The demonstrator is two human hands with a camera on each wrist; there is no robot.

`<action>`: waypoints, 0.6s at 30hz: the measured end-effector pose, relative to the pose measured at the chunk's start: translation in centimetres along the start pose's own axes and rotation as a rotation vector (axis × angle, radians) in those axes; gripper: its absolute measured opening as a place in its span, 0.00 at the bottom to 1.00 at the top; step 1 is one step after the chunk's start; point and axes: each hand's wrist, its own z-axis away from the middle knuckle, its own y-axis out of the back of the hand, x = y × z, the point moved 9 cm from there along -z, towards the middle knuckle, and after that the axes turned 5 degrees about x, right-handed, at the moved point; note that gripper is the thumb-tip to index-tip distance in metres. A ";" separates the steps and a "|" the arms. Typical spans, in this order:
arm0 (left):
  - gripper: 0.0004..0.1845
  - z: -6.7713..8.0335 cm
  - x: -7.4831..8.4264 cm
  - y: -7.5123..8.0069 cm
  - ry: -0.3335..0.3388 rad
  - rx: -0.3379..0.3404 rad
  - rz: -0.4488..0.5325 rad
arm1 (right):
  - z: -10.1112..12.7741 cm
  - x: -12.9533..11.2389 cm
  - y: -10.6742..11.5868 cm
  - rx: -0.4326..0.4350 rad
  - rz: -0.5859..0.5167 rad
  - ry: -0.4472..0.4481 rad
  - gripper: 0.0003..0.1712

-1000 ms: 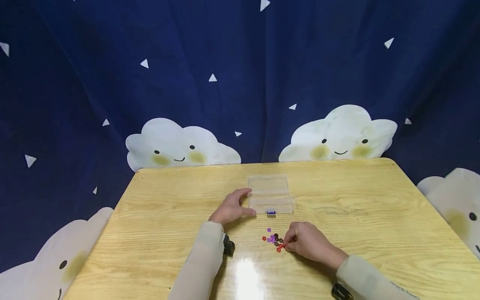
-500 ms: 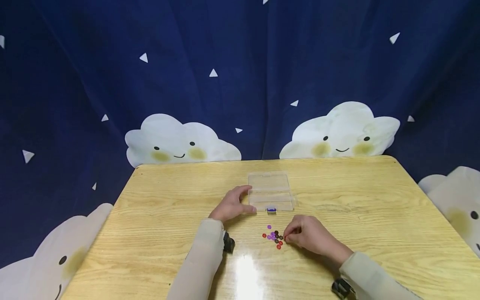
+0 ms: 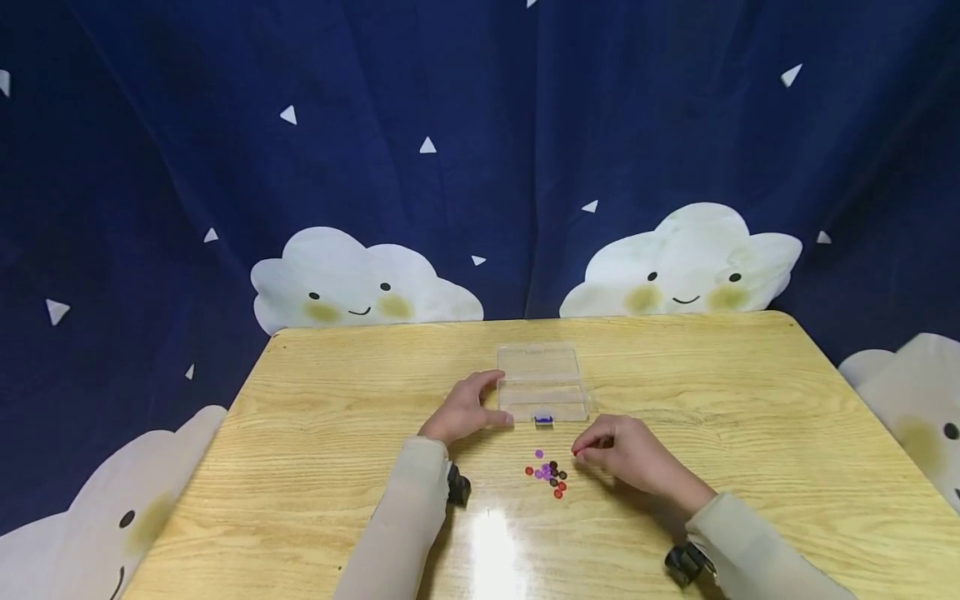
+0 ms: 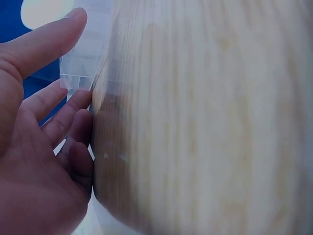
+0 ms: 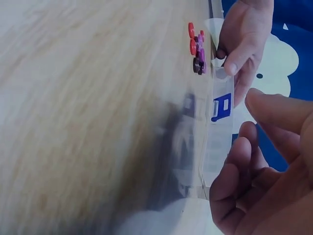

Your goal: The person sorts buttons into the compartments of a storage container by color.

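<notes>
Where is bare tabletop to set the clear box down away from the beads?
Bare wood lies right of the clear box out to the table edge, and left of the left hand. It is crowded between the box, the bead pile and the right hand.

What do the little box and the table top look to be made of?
Box: likely clear, glossy hard plastic; the table grain shows through its walls, and it has a blue latch.
Table: pale wood or wood-look laminate; streaky grain, with a glare patch that suggests a smooth sealed surface.
</notes>
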 end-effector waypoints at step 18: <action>0.44 0.0 0.4 0.1 -0.016 -0.004 -0.006 | -1.6 1.1 2.5 0.051 -0.010 -0.103 0.07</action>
